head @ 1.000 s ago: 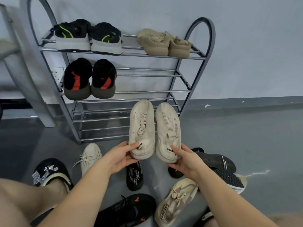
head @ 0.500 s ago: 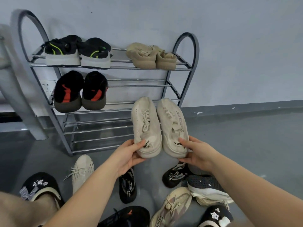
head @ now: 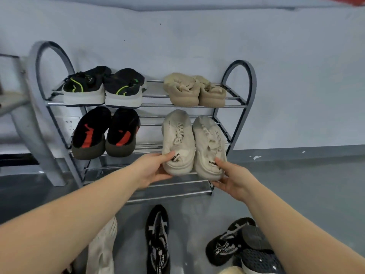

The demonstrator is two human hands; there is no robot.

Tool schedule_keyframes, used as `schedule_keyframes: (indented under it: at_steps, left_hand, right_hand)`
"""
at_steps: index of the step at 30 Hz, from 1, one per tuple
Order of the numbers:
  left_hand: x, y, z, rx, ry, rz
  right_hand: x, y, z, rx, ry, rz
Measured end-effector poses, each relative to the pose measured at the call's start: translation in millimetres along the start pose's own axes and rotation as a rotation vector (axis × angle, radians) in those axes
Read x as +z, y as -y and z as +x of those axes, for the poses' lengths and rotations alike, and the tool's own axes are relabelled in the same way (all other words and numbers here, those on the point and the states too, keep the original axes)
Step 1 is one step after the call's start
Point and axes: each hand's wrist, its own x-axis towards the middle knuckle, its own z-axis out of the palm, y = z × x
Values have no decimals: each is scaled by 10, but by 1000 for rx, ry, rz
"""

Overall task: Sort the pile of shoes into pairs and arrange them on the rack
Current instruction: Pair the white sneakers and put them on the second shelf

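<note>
Cream sneakers (head: 194, 143) side by side at rack (head: 240, 104) second shelf, heels clasped by left hand (head: 152, 170) and right hand (head: 234, 179) fingers.

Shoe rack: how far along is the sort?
Done: three pairs sit on the rack: black-green pair and tan pair on top, black-red pair below. In hand: left hand and right hand each hold one shoe of the cream pair at the second shelf. Left: loose shoes on the floor.
</note>
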Motion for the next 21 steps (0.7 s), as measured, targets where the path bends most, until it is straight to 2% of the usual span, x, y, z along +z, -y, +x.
schedule_keyframes:
  at_steps: [8,13,17,21]
  left_hand:
    - [6,-148,509,90,-77,52]
    - [163,-125,755,67,-118,-35]
    - [179,-155,910,80,-163,-45]
    - [133,-169,1025,77,-195,4]
  right_hand:
    - [46,167,501,-2,-70,37]
    - [12,251,752,-14,-142,79]
    - [8,263,954,-60,-202,104]
    - [7,257,1129,-144,-250,19]
